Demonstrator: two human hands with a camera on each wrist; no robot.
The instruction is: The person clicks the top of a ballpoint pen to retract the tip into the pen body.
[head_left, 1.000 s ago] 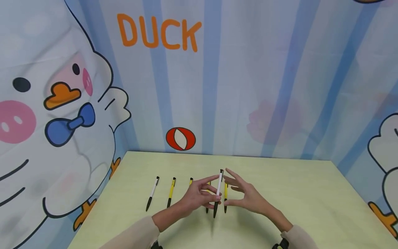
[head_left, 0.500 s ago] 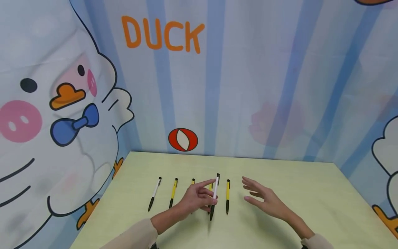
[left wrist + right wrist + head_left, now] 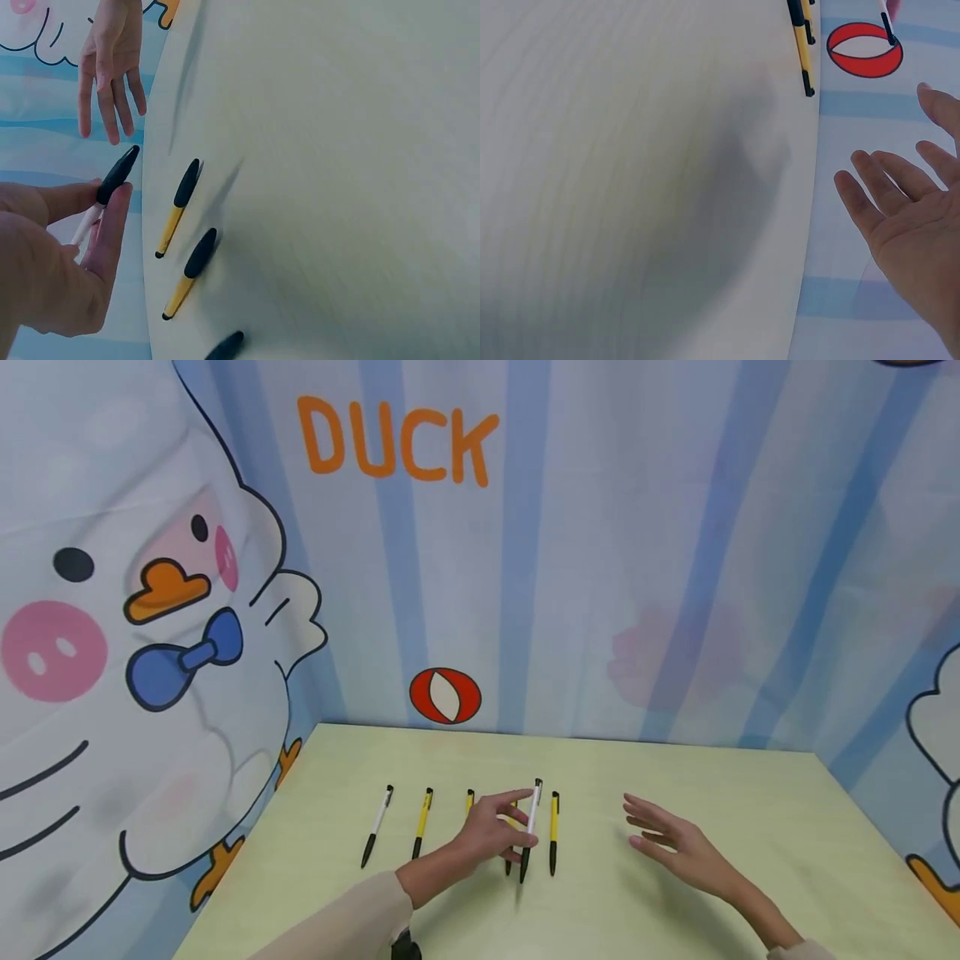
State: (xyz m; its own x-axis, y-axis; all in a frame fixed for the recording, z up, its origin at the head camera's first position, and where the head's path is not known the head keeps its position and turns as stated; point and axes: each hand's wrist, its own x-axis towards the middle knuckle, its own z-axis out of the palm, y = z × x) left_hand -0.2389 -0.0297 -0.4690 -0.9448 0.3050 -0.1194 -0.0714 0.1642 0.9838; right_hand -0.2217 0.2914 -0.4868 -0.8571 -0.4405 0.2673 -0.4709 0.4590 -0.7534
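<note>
My left hand (image 3: 489, 837) pinches a white ballpoint pen (image 3: 533, 817) between thumb and fingers, above the table. The pen stands steeply, its black clip end up and its black grip (image 3: 115, 180) down. Behind this hand lie a yellow pen (image 3: 513, 814) and another yellow pen (image 3: 470, 800), both partly hidden. Just right of the held pen a yellow pen (image 3: 555, 827) lies on the table. My right hand (image 3: 682, 852) hovers farther right with fingers extended and nothing in it; the right wrist view shows its spread fingers (image 3: 881, 187).
On the left of the pale yellow table (image 3: 675, 777) lie a white pen (image 3: 378, 822) and a yellow pen (image 3: 423, 818), in the same row as the others. A curtain with a printed duck (image 3: 202, 752) hangs behind the table's back edge.
My right hand has drawn away from the white pen to the right. The left hand still holds that pen, now slightly right of where it was half a second ago.
</note>
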